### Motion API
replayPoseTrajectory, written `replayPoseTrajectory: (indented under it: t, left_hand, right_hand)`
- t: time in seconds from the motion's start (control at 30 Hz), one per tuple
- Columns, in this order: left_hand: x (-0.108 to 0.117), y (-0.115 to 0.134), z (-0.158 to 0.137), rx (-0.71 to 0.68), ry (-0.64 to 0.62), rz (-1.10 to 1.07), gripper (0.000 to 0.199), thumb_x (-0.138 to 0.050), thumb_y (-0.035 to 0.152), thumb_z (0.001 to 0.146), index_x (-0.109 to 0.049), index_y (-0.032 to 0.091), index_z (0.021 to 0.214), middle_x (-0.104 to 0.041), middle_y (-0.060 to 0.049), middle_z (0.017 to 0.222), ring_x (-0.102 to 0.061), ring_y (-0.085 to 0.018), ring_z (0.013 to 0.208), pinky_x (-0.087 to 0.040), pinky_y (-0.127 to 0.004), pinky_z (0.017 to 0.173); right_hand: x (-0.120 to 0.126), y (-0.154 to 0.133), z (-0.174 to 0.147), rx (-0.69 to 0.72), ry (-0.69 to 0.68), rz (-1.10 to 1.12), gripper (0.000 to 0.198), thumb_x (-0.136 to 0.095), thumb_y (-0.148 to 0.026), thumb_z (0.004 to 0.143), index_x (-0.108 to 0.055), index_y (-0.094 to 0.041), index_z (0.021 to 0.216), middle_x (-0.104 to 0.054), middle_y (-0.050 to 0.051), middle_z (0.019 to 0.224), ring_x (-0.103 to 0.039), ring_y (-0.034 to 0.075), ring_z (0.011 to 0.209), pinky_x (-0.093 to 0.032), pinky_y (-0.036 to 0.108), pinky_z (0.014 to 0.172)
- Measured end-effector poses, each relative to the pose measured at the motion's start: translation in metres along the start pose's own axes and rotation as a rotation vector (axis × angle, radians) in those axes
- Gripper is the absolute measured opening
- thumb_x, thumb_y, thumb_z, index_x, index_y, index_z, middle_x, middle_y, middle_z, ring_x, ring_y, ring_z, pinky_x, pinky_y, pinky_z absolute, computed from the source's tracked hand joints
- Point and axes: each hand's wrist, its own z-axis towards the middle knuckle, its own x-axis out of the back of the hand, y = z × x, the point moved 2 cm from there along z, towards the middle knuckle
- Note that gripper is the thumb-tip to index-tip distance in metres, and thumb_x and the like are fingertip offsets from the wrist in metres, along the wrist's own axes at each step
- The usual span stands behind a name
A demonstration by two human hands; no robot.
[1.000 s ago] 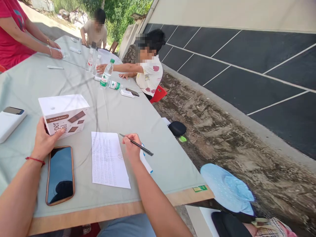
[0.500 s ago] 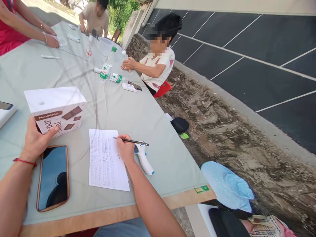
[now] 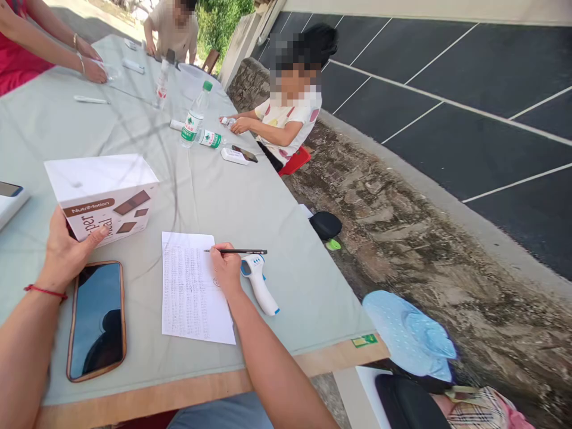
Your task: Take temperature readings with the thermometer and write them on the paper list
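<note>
My left hand [image 3: 74, 250] grips the near lower corner of a white box [image 3: 107, 205] with brown bar pictures and the word NutriMotion. My right hand [image 3: 226, 271] is closed around a dark pen [image 3: 248, 251], whose tip is over the upper right part of a paper sheet [image 3: 192, 292]. Rows of small handwriting cover the sheet. Just right of that hand lies a white and blue infrared thermometer [image 3: 261, 289]. A phone [image 3: 97, 322] in a brown case rests below the box, beside my left wrist.
Water bottles, one upright [image 3: 194, 116] and one lying down [image 3: 211, 139], are farther up the cloth-covered table [image 3: 250, 208]. A seated person [image 3: 286, 125] handles a small clear bottle at the right edge. Another person's hands [image 3: 93, 62] are at the far left. A white device [image 3: 11, 205] sits left.
The pen's rear end has tipped slightly upward in my right hand, while its tip stays near the same spot. The seated person's hands have shifted, lowering the small bottle.
</note>
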Motion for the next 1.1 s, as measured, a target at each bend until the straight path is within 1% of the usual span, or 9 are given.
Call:
replayPoseTrajectory:
  t: [0.13,0.27,0.43,0.67,0.9,1.1]
  left_hand:
    - [0.0005,0.0024,0.001,-0.002,0.007,0.001,0.065,-0.076,0.051,0.065,-0.054,0.015,0.115,-0.066,-0.011,0.111,-0.062,-0.029,0.101,-0.054,-0.046,0.084]
    - [0.0002,0.0033,0.0006,-0.024,-0.002,-0.017,0.062,-0.075,0.051,0.066,-0.055,0.016,0.113,-0.066,-0.011,0.111,-0.063,-0.028,0.101,-0.054,-0.045,0.085]
    - [-0.0006,0.003,-0.0001,-0.04,0.002,-0.039,0.066,-0.076,0.05,0.067,-0.052,0.017,0.119,-0.065,-0.01,0.115,-0.062,-0.027,0.103,-0.053,-0.045,0.086]
    - [-0.0003,0.0022,0.0007,-0.028,-0.007,-0.02,0.067,-0.076,0.049,0.067,-0.051,0.018,0.12,-0.065,-0.009,0.115,-0.062,-0.027,0.104,-0.052,-0.046,0.089]
    - [-0.0004,0.0034,-0.0019,-0.01,-0.001,-0.014,0.065,-0.075,0.048,0.069,-0.051,0.017,0.121,-0.063,-0.01,0.117,-0.061,-0.028,0.107,-0.052,-0.047,0.091]
    - [0.0006,0.007,-0.0023,-0.024,-0.014,-0.014,0.066,-0.075,0.048,0.069,-0.05,0.018,0.123,-0.063,-0.009,0.116,-0.06,-0.028,0.108,-0.05,-0.046,0.093]
  right_hand:
    - [-0.0005,0.0001,0.0002,-0.01,-0.011,0.003,0.021,-0.051,-0.042,0.065,-0.056,-0.022,0.067,-0.053,-0.003,0.056,-0.047,0.016,0.057,-0.039,0.027,0.055]
    - [-0.0025,0.001,-0.0001,0.012,-0.031,-0.003,0.02,-0.051,-0.041,0.065,-0.056,-0.022,0.067,-0.054,-0.003,0.057,-0.047,0.015,0.056,-0.039,0.027,0.055]
    - [-0.0038,0.0008,-0.0009,0.037,-0.046,0.001,0.02,-0.05,-0.042,0.065,-0.054,-0.022,0.067,-0.053,-0.004,0.056,-0.046,0.014,0.054,-0.038,0.026,0.053]
    - [-0.0032,0.0012,-0.0009,0.064,-0.048,-0.017,0.018,-0.049,-0.04,0.067,-0.053,-0.022,0.065,-0.051,-0.005,0.053,-0.044,0.013,0.052,-0.036,0.025,0.052]
    - [-0.0001,0.0018,-0.0014,0.016,0.015,0.007,0.021,-0.05,-0.042,0.065,-0.054,-0.022,0.066,-0.052,-0.004,0.054,-0.044,0.014,0.053,-0.037,0.026,0.052]
    - [-0.0012,0.003,-0.001,0.015,0.009,0.006,0.019,-0.051,-0.04,0.066,-0.054,-0.022,0.066,-0.052,-0.004,0.054,-0.044,0.014,0.053,-0.037,0.026,0.052]
